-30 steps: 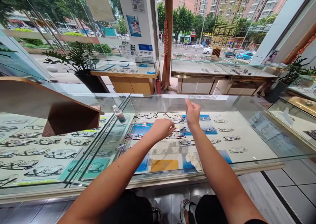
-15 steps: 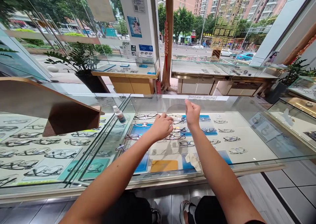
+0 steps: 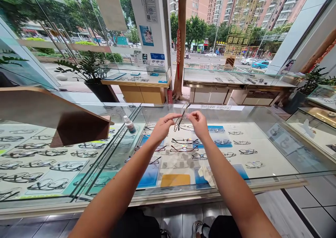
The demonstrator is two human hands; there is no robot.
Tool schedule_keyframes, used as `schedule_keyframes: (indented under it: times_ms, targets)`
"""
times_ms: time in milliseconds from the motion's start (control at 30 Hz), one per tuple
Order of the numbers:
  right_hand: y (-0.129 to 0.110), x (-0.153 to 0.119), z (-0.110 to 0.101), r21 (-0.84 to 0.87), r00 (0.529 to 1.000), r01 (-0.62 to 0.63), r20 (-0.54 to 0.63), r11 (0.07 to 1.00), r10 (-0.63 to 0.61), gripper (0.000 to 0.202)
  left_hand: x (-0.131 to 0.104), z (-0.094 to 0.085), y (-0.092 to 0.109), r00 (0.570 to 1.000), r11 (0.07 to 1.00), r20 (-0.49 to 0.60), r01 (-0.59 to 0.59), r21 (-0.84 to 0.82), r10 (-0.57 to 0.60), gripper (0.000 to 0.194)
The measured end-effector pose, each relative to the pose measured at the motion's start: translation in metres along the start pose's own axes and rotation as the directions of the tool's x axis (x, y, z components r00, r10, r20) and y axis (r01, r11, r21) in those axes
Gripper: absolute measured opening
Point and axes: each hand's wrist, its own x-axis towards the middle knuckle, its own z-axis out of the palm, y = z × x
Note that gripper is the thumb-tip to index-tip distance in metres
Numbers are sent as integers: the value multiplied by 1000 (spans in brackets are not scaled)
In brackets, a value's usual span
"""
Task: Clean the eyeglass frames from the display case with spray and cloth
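Observation:
A pair of thin-framed eyeglasses (image 3: 179, 121) is held up above the glass display case (image 3: 265, 176), tilted steeply between both hands. My left hand (image 3: 165, 126) pinches the glasses from the left side. From the right, the fingertips of my right hand (image 3: 198, 123) close on them too. Rows of eyeglasses show inside the case below, among them a dark red pair (image 3: 184, 148) and a dark round pair (image 3: 199, 156). A crumpled pale cloth (image 3: 207, 176) lies near the case's front edge, right of a yellow-orange card (image 3: 175, 180).
A small white bottle (image 3: 129, 124) stands left of my hands. Farther left, a brown wooden stand (image 3: 81, 131) rises over more eyeglasses. Blue cards (image 3: 147, 173) lie in the case. Beyond it are a wooden post (image 3: 181, 45), a potted plant (image 3: 97, 85) and other display cases.
My hands have come together, and a pair of eyeglasses is now raised between them. My left hand has lifted from the glass area, and my right hand has lowered slightly and turned inward.

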Motion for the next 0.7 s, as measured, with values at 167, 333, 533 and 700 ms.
schedule_keyframes:
  times_ms: [167,333,533,700]
  targets:
    - [5,-3,7,-16,983,-51,174,999,53,34,0,2,-1,1000,998,-8,-18,-65,18,49]
    - [4,-3,8,53,983,-40,182,998,30,39,-1,6,-1,999,994,-48,-7,-113,2,42]
    - [6,-2,8,114,988,-34,155,993,16,40,-3,8,-3,989,997,-146,18,-72,-29,31]
    - [6,-2,9,169,970,-73,243,983,30,35,-1,9,-13,977,992,-204,45,-115,-68,27]
